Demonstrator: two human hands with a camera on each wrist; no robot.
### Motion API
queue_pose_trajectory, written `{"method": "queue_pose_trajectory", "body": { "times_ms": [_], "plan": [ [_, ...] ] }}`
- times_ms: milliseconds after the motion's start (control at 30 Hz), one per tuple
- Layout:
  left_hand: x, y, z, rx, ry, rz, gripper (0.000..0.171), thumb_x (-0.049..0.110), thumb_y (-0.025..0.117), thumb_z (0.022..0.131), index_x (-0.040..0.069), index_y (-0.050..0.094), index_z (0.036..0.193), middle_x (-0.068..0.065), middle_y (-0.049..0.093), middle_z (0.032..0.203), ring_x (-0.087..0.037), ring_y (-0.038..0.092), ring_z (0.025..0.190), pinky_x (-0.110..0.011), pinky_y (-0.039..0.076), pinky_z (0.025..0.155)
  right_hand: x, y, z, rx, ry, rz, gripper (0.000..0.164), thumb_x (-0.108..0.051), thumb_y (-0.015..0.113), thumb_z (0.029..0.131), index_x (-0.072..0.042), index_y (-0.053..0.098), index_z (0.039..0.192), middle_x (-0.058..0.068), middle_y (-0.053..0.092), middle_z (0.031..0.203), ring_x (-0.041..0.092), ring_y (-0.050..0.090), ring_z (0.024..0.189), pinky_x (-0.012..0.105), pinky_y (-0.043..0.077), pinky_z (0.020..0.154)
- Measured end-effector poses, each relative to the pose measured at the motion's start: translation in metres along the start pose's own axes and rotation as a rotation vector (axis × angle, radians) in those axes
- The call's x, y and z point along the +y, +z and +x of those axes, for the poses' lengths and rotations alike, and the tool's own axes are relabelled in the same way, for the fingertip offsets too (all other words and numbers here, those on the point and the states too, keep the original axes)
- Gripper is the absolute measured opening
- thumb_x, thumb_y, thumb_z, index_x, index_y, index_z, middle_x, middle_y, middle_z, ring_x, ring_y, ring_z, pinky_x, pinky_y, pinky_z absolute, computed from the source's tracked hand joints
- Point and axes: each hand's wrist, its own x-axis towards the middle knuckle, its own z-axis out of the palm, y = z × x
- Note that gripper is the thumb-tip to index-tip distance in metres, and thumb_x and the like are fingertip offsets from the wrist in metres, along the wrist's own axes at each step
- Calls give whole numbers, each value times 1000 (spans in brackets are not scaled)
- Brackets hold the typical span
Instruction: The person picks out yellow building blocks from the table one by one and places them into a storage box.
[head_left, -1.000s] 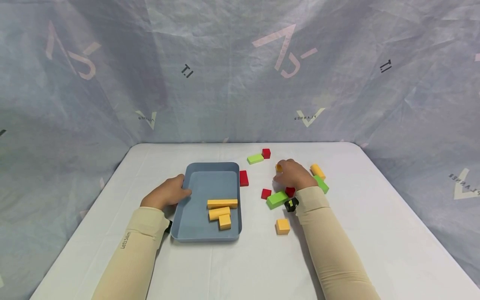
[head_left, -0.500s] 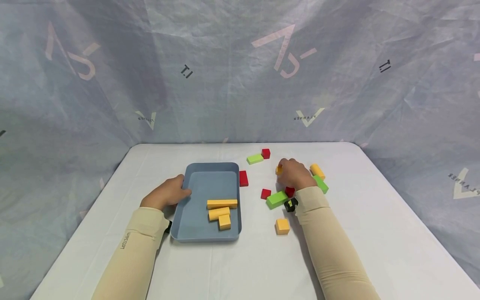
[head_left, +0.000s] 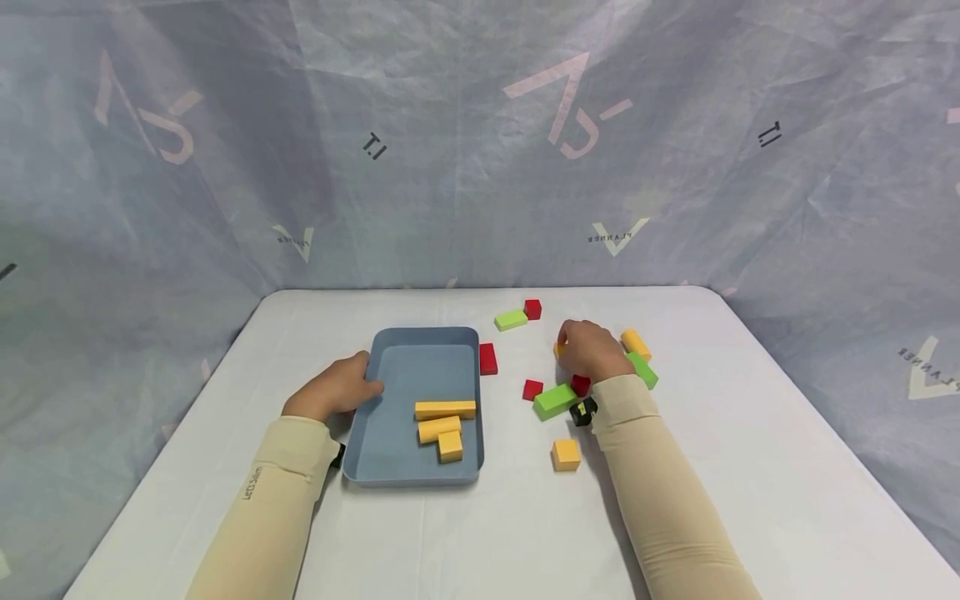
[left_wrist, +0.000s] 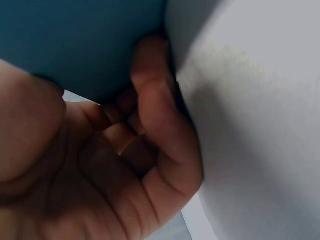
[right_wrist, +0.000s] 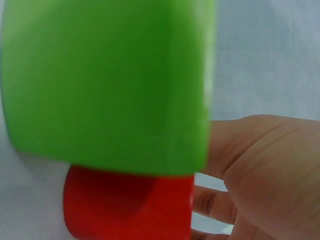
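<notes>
My left hand [head_left: 336,386] grips the left wall of the blue-grey tray [head_left: 420,481], thumb over the rim. In the left wrist view the fingers [left_wrist: 165,115] curl low along the tray's outer side. Inside the tray lie a long yellow block [head_left: 445,409], a yellow cylinder [head_left: 438,430] and a yellow cube [head_left: 450,446]. On the right, my right hand [head_left: 592,348] pinches a small yellow block [head_left: 558,351], mostly hidden by the fingers. A green block [right_wrist: 105,85] and a red piece [right_wrist: 130,205] stand before that hand in the right wrist view.
Near the right hand lie a yellow cylinder [head_left: 636,343], another green block [head_left: 642,370] and a small red block [head_left: 532,390]. A yellow cube [head_left: 566,455] sits nearer. Further back are a light green block [head_left: 511,320] and a red cube [head_left: 532,309]; a red block [head_left: 488,358] adjoins the tray.
My right thumb and fingers have closed in on the small yellow block, which has shifted slightly nearer. The left hand and the tray stay in place.
</notes>
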Motion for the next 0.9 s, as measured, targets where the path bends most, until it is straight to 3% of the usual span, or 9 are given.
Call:
{"method": "queue_pose_trajectory", "body": {
  "times_ms": [367, 900],
  "plan": [
    [0, 0, -2, 11, 4, -3, 62, 27, 55, 94, -4, 28, 140, -22, 50, 124, -26, 53, 88, -44, 46, 74, 0, -3, -6, 24, -30, 4, 24, -19, 67, 85, -13, 66, 108, 8, 59, 106, 27, 49, 89, 43, 47, 75],
    [2, 0, -2, 10, 2, -7, 59, 27, 56, 93, -4, 32, 137, -20, 54, 116, -25, 54, 81, -41, 46, 68, -3, -5, -3, 23, -41, 9, 25, -22, 69, 84, -18, 66, 109, 7, 58, 111, 26, 47, 93, 45, 47, 79]
  ]
}}
